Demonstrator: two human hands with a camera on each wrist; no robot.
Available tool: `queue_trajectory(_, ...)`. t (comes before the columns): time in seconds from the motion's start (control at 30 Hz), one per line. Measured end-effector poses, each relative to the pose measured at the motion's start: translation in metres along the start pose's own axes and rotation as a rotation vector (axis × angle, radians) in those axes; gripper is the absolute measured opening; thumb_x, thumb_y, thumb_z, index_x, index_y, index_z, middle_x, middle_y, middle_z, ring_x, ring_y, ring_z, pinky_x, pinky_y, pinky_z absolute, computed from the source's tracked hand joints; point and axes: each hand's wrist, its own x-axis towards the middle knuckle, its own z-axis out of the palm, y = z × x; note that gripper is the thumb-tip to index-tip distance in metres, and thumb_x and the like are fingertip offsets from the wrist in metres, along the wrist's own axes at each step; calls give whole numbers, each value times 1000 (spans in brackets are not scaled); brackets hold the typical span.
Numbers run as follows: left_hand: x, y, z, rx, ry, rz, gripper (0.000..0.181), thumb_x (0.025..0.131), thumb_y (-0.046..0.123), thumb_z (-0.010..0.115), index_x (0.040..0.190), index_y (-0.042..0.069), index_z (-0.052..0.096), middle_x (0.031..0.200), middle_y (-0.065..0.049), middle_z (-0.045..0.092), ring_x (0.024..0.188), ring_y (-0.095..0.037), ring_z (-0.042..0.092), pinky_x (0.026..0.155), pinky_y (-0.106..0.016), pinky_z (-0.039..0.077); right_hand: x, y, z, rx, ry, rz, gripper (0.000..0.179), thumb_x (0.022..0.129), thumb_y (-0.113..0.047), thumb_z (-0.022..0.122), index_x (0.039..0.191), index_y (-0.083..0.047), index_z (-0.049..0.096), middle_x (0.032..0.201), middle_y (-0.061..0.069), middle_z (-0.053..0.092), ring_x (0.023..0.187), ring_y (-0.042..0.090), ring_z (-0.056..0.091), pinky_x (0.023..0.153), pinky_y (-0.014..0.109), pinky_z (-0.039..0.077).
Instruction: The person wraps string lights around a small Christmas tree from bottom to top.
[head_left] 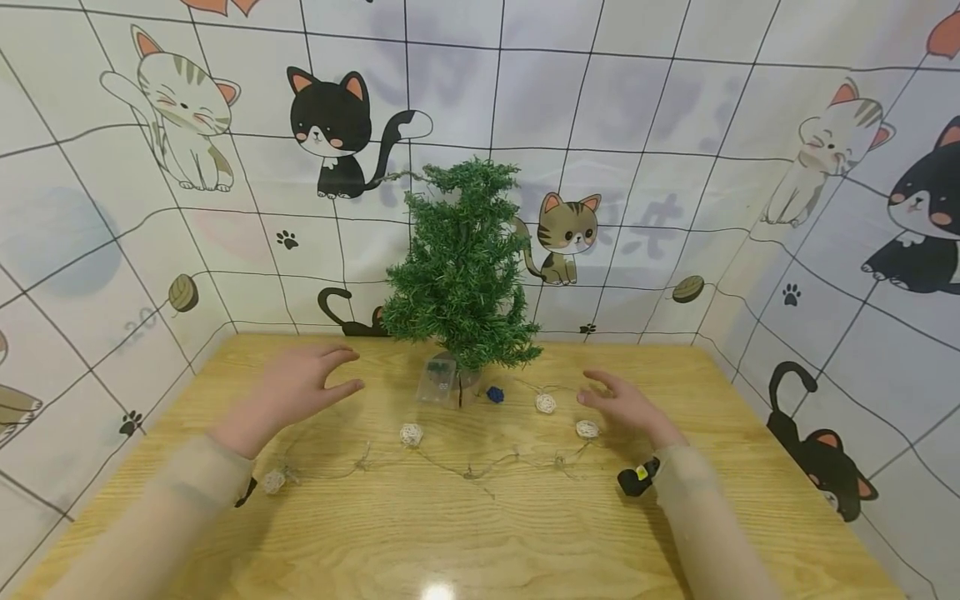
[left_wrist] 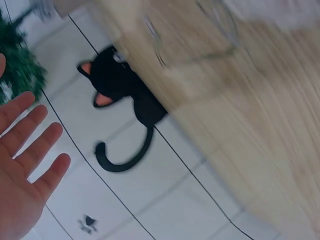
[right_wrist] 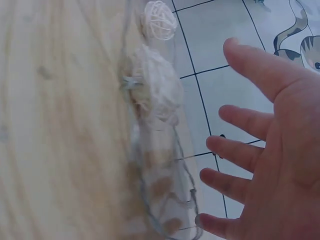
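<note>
Over my remote feed I see a thin greyish wire string (head_left: 468,474) lying slack and wavy across the pale wood-grained tabletop (head_left: 480,542). I count four round white openwork balls (head_left: 411,435) along it: two near its right-hand bend, one left of centre, one far left.

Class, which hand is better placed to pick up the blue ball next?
Probably the right hand: it is empty and looks nearer the blue ball; a clear box sits between that ball and the left hand.
</note>
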Motion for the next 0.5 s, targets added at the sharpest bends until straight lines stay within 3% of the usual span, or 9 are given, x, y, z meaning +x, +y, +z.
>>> queue_trajectory(0.17,2,28,4,13,-10,91,52,91,49,63,125,10,65,126,-11,62,113,-33,59,93,-52,45,-3,3,4,19,5,23,71,97,-36,59,148,3,31,148,29,33,133,50,33,105,61,28)
queue_trajectory(0.37,4,56,12,21,-61,188,50,92,48,62,126,12,64,127,-8,62,116,-30,58,97,-51,43,-6,4,6,-27,59,54,61,97,-33,59,139,8,44,132,29,51,120,44,48,97,56,40)
queue_trajectory(0.5,4,70,20,22,-63,263,49,92,48,62,124,12,66,125,-7,63,115,-28,59,95,-49,45,-7,7,7,-39,81,77,53,98,-30,58,135,7,50,128,26,54,116,41,51,94,54,42)
